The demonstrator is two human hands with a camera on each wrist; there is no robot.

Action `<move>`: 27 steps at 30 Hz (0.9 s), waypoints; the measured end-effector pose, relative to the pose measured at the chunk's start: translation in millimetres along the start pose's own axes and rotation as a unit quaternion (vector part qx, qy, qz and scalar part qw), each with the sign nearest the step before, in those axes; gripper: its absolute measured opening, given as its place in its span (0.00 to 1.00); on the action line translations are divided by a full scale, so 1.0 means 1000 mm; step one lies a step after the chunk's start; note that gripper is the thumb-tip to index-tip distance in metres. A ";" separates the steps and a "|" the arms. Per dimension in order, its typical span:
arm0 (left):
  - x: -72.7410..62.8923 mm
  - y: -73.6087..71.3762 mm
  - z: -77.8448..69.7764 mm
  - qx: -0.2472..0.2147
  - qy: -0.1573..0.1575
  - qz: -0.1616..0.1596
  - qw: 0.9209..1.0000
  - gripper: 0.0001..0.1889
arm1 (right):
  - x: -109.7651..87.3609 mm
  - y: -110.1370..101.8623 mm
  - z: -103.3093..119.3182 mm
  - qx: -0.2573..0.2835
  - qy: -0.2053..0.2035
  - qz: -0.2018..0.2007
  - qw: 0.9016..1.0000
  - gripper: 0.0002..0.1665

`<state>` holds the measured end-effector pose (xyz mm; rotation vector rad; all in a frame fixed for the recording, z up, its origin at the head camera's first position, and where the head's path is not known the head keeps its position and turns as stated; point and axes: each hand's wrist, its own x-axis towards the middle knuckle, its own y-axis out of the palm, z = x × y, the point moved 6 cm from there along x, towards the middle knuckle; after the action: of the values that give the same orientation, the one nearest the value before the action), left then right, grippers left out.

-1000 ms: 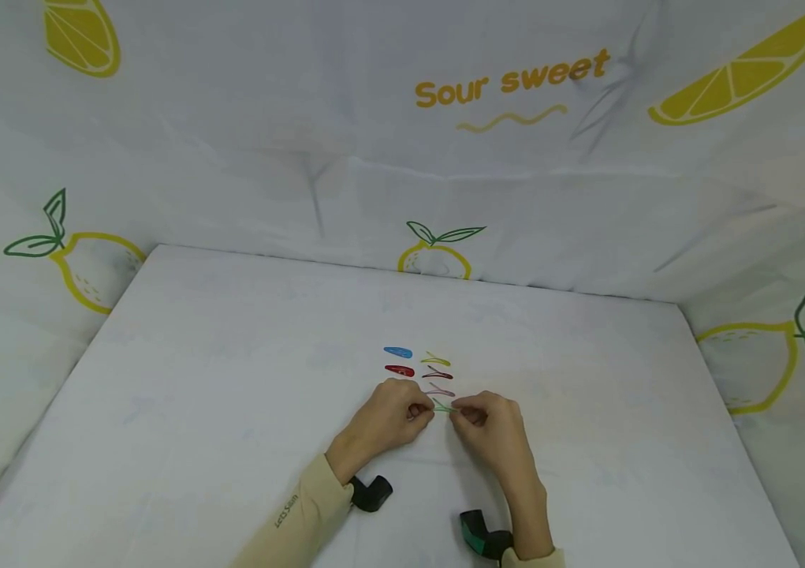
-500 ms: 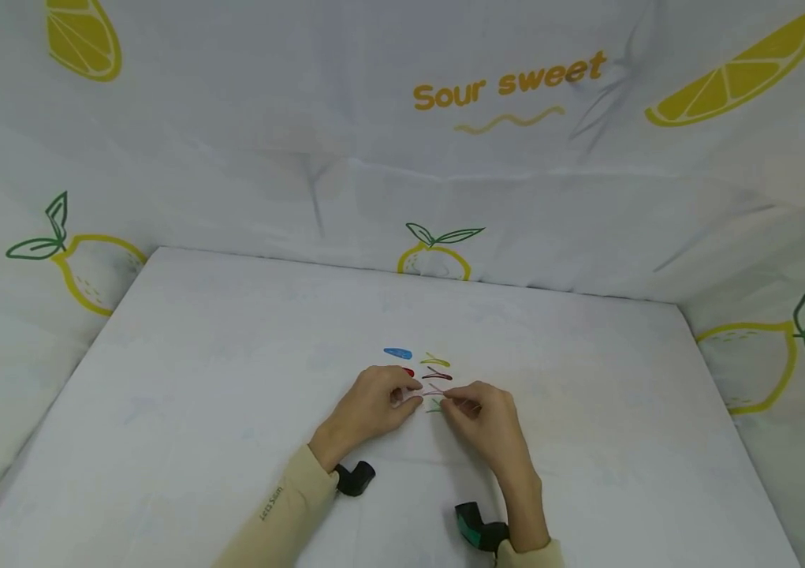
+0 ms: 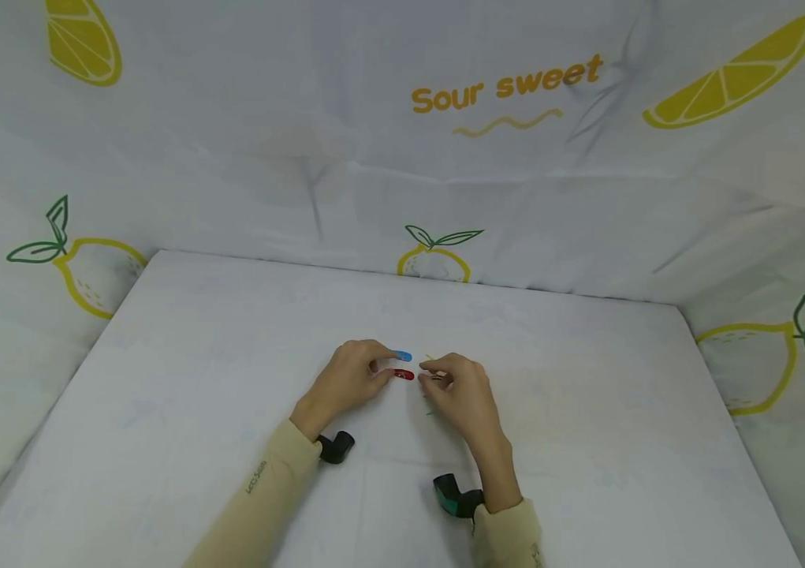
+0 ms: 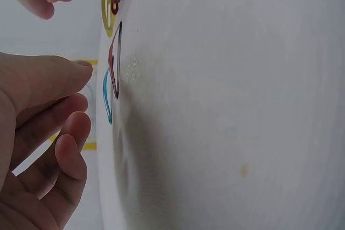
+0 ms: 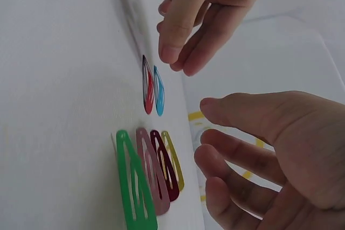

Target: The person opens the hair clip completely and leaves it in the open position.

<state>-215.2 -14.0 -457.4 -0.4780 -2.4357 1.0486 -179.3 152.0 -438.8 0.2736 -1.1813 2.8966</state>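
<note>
In the head view my left hand (image 3: 348, 383) hovers over the table, fingertips right by a blue snap hair clip (image 3: 404, 356) and a red snap hair clip (image 3: 405, 375). Its thumb and fingers are apart and hold nothing, as the left wrist view shows. To the right, my right hand (image 3: 460, 393) hangs with loosely bent, empty fingers over a second group of clips, mostly hidden from the head. The right wrist view shows these lined up: a green clip (image 5: 125, 173), a pink clip (image 5: 161, 206), a dark red clip (image 5: 173, 192) and a yellow clip (image 5: 180, 185).
A white cloth covers the table (image 3: 232, 315), which meets a white curtain (image 3: 232, 173) printed with lemons at its back edge. Black wrist mounts (image 3: 337, 447) stick out below both sleeves.
The right hand has left the green clip and moved forward and left over the other clips. The left hand has drawn away from it, forward and left, to the blue and red clips.
</note>
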 end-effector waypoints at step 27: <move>0.022 0.008 0.021 0.025 -0.048 0.086 0.995 0.13 | 0.035 0.036 0.002 -0.096 0.048 0.057 0.993 0.14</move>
<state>-244.1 -10.5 -470.8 -0.6426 -2.4799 1.2268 -215.8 122.8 -456.3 0.0649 -1.4917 2.8208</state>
